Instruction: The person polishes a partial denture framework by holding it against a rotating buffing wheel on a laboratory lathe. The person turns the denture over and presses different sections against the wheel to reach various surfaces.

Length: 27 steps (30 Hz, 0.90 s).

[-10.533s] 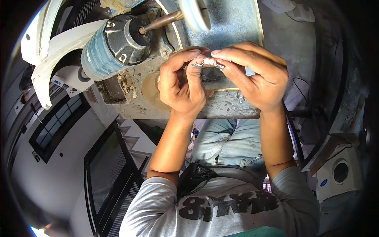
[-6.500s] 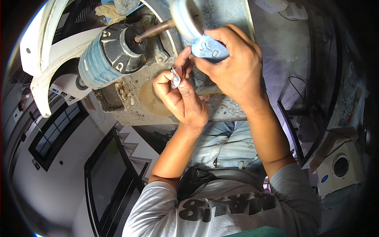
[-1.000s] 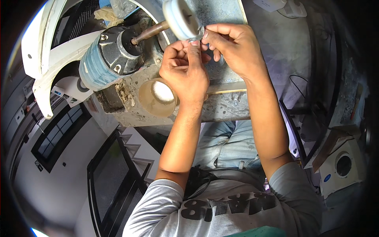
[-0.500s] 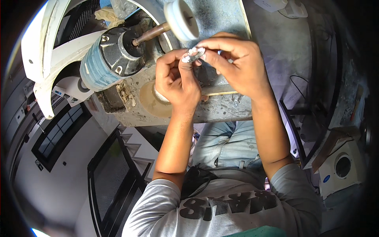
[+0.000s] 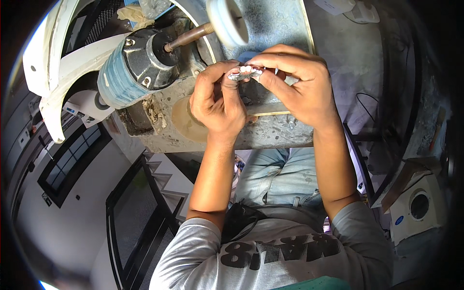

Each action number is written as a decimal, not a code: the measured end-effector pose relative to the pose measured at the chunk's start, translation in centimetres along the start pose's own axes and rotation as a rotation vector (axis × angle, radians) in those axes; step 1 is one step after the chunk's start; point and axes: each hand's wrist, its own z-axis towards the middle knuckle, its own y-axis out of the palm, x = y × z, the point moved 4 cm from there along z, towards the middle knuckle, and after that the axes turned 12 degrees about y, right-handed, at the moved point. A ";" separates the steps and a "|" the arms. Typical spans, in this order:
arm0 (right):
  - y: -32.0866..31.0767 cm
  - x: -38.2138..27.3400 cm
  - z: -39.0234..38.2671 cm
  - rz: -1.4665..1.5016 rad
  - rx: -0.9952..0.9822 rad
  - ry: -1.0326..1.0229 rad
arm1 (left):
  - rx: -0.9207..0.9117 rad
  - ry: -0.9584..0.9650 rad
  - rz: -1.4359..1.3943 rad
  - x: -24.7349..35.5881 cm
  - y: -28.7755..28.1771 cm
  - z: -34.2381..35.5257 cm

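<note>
A small partial denture (image 5: 245,73), with white teeth, pink parts and a grey metal frame, is held up between my two hands above the bench. My left hand (image 5: 220,99) pinches its left end between thumb and bent fingers. At the other end, the thumb and fingertips of my right hand (image 5: 302,84) grip it. Fingertips cover both ends of the denture. Just beyond my hands, apart from them, a pale buffing wheel (image 5: 226,23) sits on the threaded shaft of a blue and black motor (image 5: 137,67).
The worn, stained bench edge (image 5: 275,140) runs below my hands. A round tan disc (image 5: 186,121) lies beside my left wrist. White curved guard pieces (image 5: 46,63) stand around the motor at left. A beige machine with a round dark opening (image 5: 419,204) is at the far right.
The denture has turned so its row of teeth shows more plainly, and it sits slightly farther right. My right hand has shifted a little to the right.
</note>
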 end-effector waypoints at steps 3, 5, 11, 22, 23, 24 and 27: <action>0.0 -0.1 -0.1 -0.006 0.003 0.017 | -0.026 -0.012 0.054 0.2 -0.1 0.1; -0.1 -0.1 -0.1 -0.029 0.009 -0.020 | -0.018 -0.018 0.051 0.0 -0.1 -0.1; 0.1 -0.9 -0.4 -0.113 0.031 -0.088 | 0.009 -0.044 0.007 0.1 0.0 -0.2; -0.1 -1.0 -0.6 -0.169 0.060 -0.180 | 0.023 -0.039 0.029 0.5 0.1 -0.4; -0.1 -1.0 -0.6 -0.164 0.057 -0.179 | 0.032 -0.042 0.014 0.5 0.2 -0.4; -0.2 -0.9 -0.7 -0.158 0.055 -0.178 | 0.041 -0.046 -0.002 0.5 0.2 -0.4; -0.3 -0.5 -0.8 -0.133 0.055 -0.098 | 0.023 -0.095 -0.036 0.3 0.3 -0.7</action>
